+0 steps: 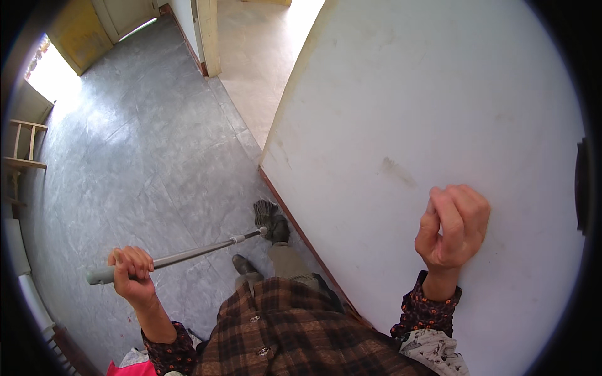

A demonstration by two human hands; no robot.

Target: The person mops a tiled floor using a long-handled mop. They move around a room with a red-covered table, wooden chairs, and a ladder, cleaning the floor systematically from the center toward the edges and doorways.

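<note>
My left hand is wrapped around the upper end of a telescopic metal mop pole, just ahead of its grey-green end grip. The pole slants down to a dark stranded mop head on the floor, beside my right shoe and close to the foot of the wall. My right hand is raised before the white wall, its fingers curled into a loose fist. Nothing shows in it; whether it touches the wall cannot be told. A brownish smear marks the wall left of that hand.
Grey flooring runs left to an open, bright doorway with a yellow door. A reddish-brown baseboard edges the wall. Another doorway with a pale frame lies ahead. A wooden ladder-like frame stands far left.
</note>
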